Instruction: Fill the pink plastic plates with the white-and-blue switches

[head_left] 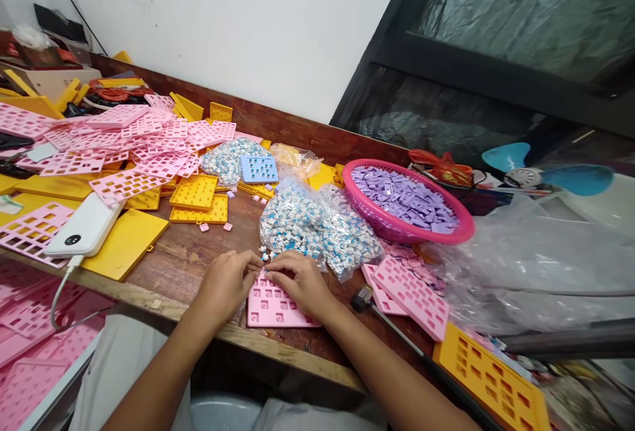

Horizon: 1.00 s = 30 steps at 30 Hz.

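A pink board point(278, 317) with rows of square recesses lies flat near the table's front edge. Over its far left corner, my left hand point(225, 283) is closed in a pinch. My right hand point(303, 280) is also pinched, its fingertips nearly meeting those of the left. Whatever the fingers hold is too small or hidden to name. Just beyond them are a few loose small white and blue pieces point(266, 254). Clear plastic bags point(292, 219) full of such pieces stand behind my hands.
Right of the bags, a pink basket point(469, 223) holds purple tiles. A hammer-like tool point(364, 299) lies beside my right forearm, near more pink boards point(414, 292). Pink grids point(149, 130), yellow trays point(193, 191) and a white power bank point(84, 227) with a cable crowd the left.
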{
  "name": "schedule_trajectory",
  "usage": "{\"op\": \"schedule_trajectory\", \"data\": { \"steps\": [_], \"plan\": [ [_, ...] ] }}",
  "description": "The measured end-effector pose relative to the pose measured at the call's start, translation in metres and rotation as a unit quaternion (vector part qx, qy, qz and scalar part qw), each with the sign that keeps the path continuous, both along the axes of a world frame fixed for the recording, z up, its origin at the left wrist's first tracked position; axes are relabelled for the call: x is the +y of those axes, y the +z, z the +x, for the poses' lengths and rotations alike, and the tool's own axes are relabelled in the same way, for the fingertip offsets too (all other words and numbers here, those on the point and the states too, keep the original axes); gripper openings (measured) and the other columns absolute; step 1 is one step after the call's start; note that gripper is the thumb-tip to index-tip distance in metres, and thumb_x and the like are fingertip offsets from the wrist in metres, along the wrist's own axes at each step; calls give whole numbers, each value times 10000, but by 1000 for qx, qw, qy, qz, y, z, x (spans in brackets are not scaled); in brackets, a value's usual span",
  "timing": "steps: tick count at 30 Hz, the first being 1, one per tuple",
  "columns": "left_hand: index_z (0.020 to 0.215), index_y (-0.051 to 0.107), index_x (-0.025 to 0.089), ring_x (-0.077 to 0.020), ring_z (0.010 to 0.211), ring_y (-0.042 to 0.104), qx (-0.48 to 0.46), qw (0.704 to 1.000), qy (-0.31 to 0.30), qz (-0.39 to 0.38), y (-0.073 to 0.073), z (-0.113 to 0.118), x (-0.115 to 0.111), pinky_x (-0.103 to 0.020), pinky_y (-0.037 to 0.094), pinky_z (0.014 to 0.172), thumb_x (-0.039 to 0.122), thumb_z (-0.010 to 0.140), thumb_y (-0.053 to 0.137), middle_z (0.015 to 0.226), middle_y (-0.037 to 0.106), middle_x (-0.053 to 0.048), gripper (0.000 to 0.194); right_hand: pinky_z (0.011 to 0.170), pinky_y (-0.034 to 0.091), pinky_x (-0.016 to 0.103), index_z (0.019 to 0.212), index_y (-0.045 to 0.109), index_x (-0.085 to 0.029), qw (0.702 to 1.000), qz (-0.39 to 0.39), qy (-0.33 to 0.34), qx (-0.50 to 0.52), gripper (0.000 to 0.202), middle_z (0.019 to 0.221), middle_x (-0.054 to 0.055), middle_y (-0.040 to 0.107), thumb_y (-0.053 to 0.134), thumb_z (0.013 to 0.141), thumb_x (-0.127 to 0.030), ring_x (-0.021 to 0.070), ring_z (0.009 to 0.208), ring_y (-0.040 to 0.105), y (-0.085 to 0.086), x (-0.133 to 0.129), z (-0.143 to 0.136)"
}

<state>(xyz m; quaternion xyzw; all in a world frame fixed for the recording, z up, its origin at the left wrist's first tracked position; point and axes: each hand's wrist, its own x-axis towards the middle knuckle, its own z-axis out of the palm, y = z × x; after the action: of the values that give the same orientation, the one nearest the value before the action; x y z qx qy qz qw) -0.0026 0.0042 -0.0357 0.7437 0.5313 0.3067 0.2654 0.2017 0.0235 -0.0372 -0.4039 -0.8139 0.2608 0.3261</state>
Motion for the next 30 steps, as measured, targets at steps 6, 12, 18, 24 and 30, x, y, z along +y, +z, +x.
{"op": "schedule_trajectory", "data": {
  "steps": [6,12,18,24,30],
  "plan": [
    [1104,716,242,-213,1050,644,44,997,-29,62,8,0,5,-343,487,947,146,930,564,1145,733,-30,251,867,491,412,987,780,-231,994,98,-18,-51,111,992,71,744,696,920,-205,238,952,636,-7,-9,-1],
    [1336,625,259,-254,1295,524,167,977,-96,97,11,6,15,-406,412,1061,154,980,495,1491,551,-47,393,906,494,410,1063,759,-239,995,88,11,-51,189,1036,72,739,593,977,-214,231,982,640,2,-12,6],
    [1295,638,259,-228,1174,575,144,982,-87,82,2,7,17,-364,417,1021,142,990,478,1316,661,-41,364,901,509,374,1113,746,-242,997,47,-62,-17,264,1054,66,724,583,940,-126,217,989,660,5,8,21],
    [985,697,193,-235,1008,629,163,986,-9,33,-1,4,23,-343,462,885,123,943,524,1004,689,-83,192,870,498,346,1143,759,-262,989,56,-52,-129,304,1025,65,698,597,929,-119,211,963,641,-1,15,17],
    [1157,639,200,-224,1034,640,78,995,-1,62,4,1,4,-337,474,903,143,956,496,1095,689,-76,253,849,470,315,1138,762,-266,980,34,-87,-176,242,999,53,682,646,934,-208,200,934,630,5,16,8]
  ]
}}
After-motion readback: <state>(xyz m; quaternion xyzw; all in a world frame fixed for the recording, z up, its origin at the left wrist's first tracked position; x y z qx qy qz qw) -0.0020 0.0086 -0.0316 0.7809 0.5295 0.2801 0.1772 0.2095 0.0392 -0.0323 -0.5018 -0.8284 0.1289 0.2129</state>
